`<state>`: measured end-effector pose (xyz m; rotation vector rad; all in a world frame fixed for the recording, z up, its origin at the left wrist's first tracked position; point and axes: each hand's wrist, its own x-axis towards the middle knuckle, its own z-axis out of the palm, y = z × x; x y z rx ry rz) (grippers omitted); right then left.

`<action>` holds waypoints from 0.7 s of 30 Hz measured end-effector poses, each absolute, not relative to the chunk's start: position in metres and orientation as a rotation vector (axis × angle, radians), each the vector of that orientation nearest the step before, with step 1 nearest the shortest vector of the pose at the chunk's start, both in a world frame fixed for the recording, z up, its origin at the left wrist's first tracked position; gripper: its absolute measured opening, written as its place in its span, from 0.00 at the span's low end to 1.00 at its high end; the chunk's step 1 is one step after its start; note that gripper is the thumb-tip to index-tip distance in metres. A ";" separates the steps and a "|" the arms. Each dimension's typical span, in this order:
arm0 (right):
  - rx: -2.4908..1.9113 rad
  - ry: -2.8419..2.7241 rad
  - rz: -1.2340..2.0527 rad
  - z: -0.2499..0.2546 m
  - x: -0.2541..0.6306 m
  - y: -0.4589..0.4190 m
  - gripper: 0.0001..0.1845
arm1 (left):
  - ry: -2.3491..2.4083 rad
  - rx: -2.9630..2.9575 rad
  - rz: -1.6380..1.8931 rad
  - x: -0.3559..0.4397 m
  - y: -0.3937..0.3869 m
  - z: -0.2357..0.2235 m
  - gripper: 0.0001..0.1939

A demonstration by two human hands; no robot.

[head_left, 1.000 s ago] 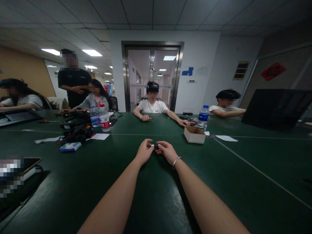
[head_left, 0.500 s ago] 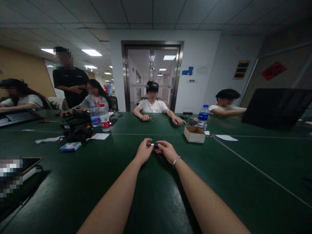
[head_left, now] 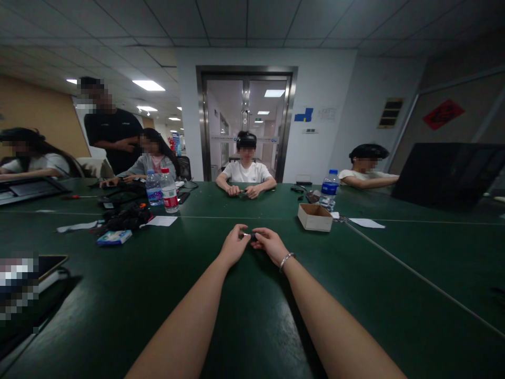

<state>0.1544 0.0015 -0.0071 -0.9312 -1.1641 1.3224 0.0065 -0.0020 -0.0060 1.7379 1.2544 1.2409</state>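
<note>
My left hand [head_left: 234, 246] and my right hand [head_left: 269, 243] meet over the dark green table [head_left: 252, 316], both arms stretched forward. Between the fingertips sits a small dark object with a shiny metal end [head_left: 249, 236]; both hands pinch it, left on the metal end, right on the dark part. What the object is I cannot make out. A thin bracelet [head_left: 286, 259] circles my right wrist.
A small open cardboard box [head_left: 314, 217] stands ahead to the right, a water bottle [head_left: 328, 190] behind it. Two bottles [head_left: 165, 190], black cables and gear [head_left: 126, 217] and a blue packet [head_left: 114, 238] lie to the left. Several people sit or stand around the far side.
My hands stay together on the small object with hardly any movement. The person across the table has drawn an outstretched hand back. The standing person has shifted left.
</note>
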 end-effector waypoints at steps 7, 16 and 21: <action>-0.922 -1.201 1.321 -0.010 0.156 0.004 0.07 | 1.247 1.794 1.209 0.004 0.001 -0.011 0.12; -0.934 -1.191 1.313 -0.009 0.154 0.001 0.07 | 1.409 1.793 1.136 0.005 -0.006 -0.001 0.19; -0.926 -1.218 1.302 -0.009 0.154 0.001 0.08 | 1.560 1.850 1.084 0.006 -0.012 0.006 0.26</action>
